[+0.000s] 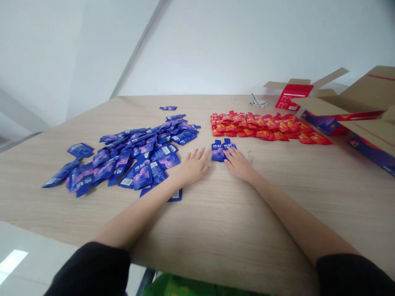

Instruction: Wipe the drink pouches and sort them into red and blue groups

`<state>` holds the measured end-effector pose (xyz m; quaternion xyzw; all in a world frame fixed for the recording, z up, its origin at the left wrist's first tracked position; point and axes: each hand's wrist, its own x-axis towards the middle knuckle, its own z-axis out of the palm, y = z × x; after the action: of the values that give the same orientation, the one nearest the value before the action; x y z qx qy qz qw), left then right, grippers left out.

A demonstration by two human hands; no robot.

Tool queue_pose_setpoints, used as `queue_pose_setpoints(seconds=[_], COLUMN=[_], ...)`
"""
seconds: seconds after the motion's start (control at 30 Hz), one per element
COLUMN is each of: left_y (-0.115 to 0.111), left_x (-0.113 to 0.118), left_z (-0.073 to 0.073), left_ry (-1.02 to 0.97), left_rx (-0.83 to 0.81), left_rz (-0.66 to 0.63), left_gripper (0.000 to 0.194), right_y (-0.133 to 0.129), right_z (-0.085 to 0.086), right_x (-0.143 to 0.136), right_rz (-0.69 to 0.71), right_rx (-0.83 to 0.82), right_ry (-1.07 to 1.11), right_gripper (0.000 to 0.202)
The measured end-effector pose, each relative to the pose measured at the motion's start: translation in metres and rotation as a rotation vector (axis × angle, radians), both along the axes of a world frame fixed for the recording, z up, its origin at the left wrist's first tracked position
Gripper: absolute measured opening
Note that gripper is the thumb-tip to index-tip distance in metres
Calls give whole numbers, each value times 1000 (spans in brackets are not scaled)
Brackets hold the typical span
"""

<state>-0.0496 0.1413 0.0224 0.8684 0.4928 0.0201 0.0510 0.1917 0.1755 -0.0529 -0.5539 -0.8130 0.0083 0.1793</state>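
Note:
Two blue pouches stand out side by side on the table, the left one (217, 152) fully in view and the right one (227, 144) partly under my right hand (239, 164). That hand lies with its fingers apart, fingertips on the right pouch. My left hand (195, 166) rests on the table just left of the pair, fingers spread, holding nothing. Further left spreads a loose heap of blue pouches (143, 172), some front side up and others showing barcodes. Beyond my right hand are overlapping rows of red pouches (265, 127).
Open cardboard boxes stand on the right: a small red one (291, 97) and blue-and-red ones (367, 148) with raised flaps. A folded paper (257, 101) lies near the wall. The wooden table's (234, 242) front edge is close to my body.

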Motion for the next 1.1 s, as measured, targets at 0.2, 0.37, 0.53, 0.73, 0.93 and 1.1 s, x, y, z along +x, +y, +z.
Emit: queue_pose_setpoints(seconds=[0.2,0.37,0.53,0.73,0.93,1.1], left_y=[-72,-115,-122,-113,-89,-70], left_x=[-95,-120,-117,-114,-71,-25], left_z=[20,-9,-21,15,36,16], left_ry=[37,90,2,-191,-894,-870], left_rx=[-77,19,64,-92,-1162,-1542], left_rz=[-60,54,35,12,-194,-247], left_gripper=[53,58,41,27,30,41], right_y=[-4,-23,-55,-126,-176,-181], right_z=[0,6,13,53,100,110], right_x=[10,10,-10,-52,-58,-38], right_rz=[45,141,219,479,591,622], right_rx=[172,256,207,232,195,21], right_ry=[202,280,293,273,294,400], right_gripper=[54,41,41,51,59,50])
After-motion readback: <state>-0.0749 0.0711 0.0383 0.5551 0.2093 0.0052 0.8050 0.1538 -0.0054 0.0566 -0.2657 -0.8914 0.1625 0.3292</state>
